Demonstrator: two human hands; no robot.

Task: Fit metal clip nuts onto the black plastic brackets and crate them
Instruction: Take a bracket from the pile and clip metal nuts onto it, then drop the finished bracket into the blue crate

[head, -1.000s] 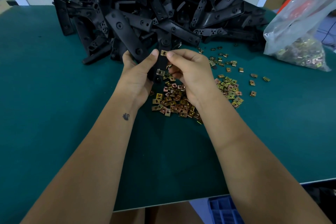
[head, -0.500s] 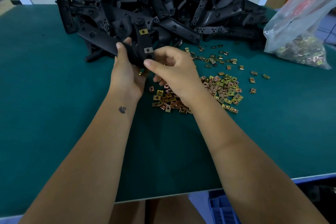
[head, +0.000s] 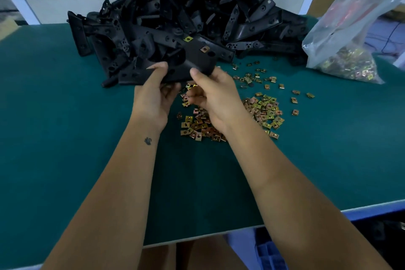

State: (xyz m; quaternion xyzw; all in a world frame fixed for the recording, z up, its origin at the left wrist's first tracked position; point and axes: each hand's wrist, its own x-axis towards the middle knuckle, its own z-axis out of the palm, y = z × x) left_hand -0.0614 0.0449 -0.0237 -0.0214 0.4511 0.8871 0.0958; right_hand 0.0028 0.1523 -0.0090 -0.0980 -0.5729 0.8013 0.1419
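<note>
**Second Nut On, Bracket Lifts Toward the Pile**

At the bottom right of the frame I see a corner of a blue crate [head: 268, 255] under the table edge, with the green table [head: 65, 160] filling the lower half. Just above centre, my left hand [head: 153, 98] curls round the near left end of the black bracket [head: 192, 61], thumb on top. My right hand [head: 213, 94] grips the bracket's near right edge, thumb pressed on its face; I cannot tell whether the curled fingers beneath also hold a nut. The loose clip nuts [head: 230, 116] lie scattered under and to the right of both hands.

A second ago the bracket stood upright between the hands with the right fingertips at a nut on its top end. Now it is swung flat and raised up the frame, with two fitted nuts [head: 205, 49] showing on its far end. I judge this piece fitted, or close to it, and due for the crate.

Beyond, the heap of bare brackets [head: 197, 6] fills the upper centre, and a plastic bag of nuts [head: 350, 50] sits at upper right.
</note>
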